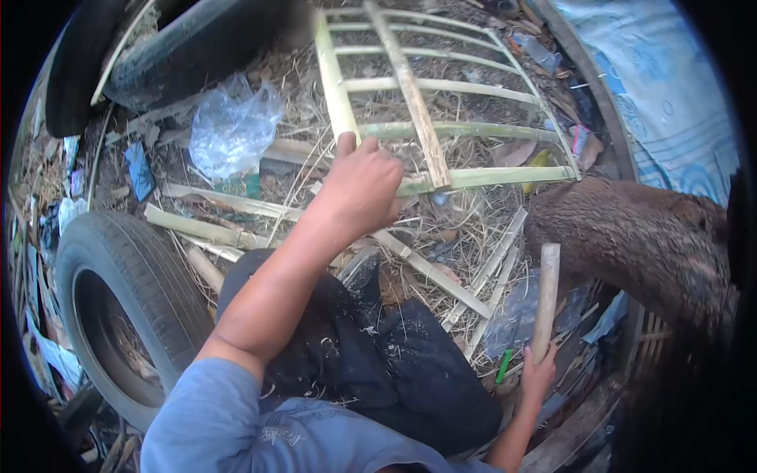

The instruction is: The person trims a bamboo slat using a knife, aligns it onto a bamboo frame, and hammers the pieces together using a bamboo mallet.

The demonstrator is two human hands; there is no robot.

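Note:
My left hand (367, 177) is closed around the near corner of a bamboo lattice frame (465, 83), where a pale green side strip meets the nearest crosspiece. Several split crosspieces run across the frame, and a rough wooden stick (408, 91) lies lengthwise over them. Off to the right, beside my knee, my right hand (538, 368) grips the lower end of a thick, round wooden stick (546, 296) that points up and away from me. Whatever is at its lower end is hidden by the fingers. A small green object (503, 366) lies just left of that hand.
A tyre (134, 307) stands at my left, and another black tyre (189, 63) is at the upper left. Clear plastic (234, 126) and split bamboo strips (434, 272) litter the ground. A thick log (631, 236) and blue patterned sheet (662, 94) are at the right.

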